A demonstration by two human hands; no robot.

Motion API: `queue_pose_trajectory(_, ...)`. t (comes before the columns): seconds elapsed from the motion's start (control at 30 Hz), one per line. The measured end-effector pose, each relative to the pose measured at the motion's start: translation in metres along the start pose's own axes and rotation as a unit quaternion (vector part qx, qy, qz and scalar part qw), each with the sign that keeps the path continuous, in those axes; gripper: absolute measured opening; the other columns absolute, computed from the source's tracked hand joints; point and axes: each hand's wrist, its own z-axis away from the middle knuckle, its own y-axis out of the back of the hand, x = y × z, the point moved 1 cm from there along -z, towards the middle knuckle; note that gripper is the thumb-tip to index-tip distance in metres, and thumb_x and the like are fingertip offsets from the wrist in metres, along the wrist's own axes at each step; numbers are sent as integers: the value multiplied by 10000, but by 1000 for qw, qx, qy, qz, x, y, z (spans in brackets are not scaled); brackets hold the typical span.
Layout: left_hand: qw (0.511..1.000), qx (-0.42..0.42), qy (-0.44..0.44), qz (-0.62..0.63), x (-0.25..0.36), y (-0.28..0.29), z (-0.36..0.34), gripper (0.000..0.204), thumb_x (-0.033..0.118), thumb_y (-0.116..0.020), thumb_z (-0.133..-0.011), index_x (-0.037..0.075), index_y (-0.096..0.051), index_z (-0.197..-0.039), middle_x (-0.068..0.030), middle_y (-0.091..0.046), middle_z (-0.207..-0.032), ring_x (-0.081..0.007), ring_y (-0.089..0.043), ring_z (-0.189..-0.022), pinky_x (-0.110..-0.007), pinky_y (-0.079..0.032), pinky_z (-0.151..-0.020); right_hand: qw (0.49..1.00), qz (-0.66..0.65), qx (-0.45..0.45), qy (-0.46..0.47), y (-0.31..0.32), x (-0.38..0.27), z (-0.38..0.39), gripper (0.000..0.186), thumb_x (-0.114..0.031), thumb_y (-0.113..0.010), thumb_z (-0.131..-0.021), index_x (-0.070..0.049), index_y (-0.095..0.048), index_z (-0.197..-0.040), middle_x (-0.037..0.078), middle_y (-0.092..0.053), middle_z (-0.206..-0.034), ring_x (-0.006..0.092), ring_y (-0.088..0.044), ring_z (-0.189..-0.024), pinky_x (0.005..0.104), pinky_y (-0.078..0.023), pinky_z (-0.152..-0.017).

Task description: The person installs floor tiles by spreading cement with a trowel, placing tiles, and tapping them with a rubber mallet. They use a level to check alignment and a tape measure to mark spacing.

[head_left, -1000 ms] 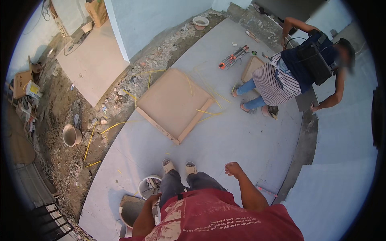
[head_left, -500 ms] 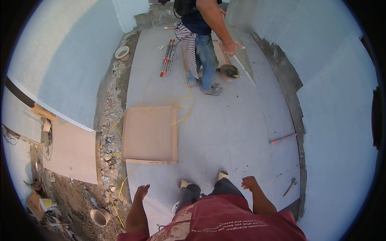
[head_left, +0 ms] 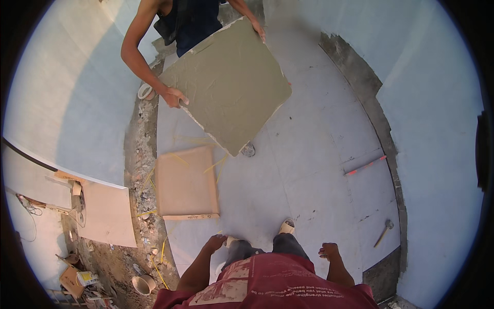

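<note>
My left hand (head_left: 215,243) hangs by my left shoe (head_left: 232,240), its fingers loosely out and nothing visible in them. On the other side my right hand (head_left: 328,251) hangs over the floor with fingers curled into a loose fist, empty as far as it shows. In front of me a co-worker (head_left: 190,26) grips a large square tile (head_left: 231,82) by opposite edges. Grey-green mortar coats the tile's upward-tilted face, and its lowest corner points toward me. Below that corner the tip of the co-worker's shoe (head_left: 248,150) peeks out.
A flat brown cardboard box (head_left: 186,183) lies on the grey tiled floor (head_left: 278,180), left of centre. To the right are a red-marked bar (head_left: 366,166) and a hammer (head_left: 384,233). Rubble (head_left: 146,206) and yellow straps line the left edge; a bucket (head_left: 143,284) stands lower left.
The co-worker has turned toward me and swung the tile across, showing its mortar-covered face. It now hides the bucket and long tool behind. My left hand has shifted right and inward.
</note>
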Motion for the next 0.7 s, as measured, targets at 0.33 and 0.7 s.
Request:
queue_pose_trajectory(0.33, 995, 96, 11, -32, -18, 32, 33, 507, 503, -508, -966, 23, -608, -1092, -135, -531, -986, -273, -473, -925, -369, -413, -807, 996, -54, 11, 77, 34, -92, -44, 213, -199, -554, -907, -18, -584, -1015, 100, -629, -829, 225, -639, -639, 382, -542, -561)
queue_pose_trajectory(0.7, 983, 104, 107, 111, -35, 74, 43, 742, 490, -552, -950, -130, -475, -1350, -305, -532, -1358, -377, -493, -1306, -395, -380, -1082, 998, -1, -55, 29, -49, -43, 6, 294, -263, -593, -928, -20, -578, -1091, 105, -635, -888, 249, -652, -745, 425, -553, -673)
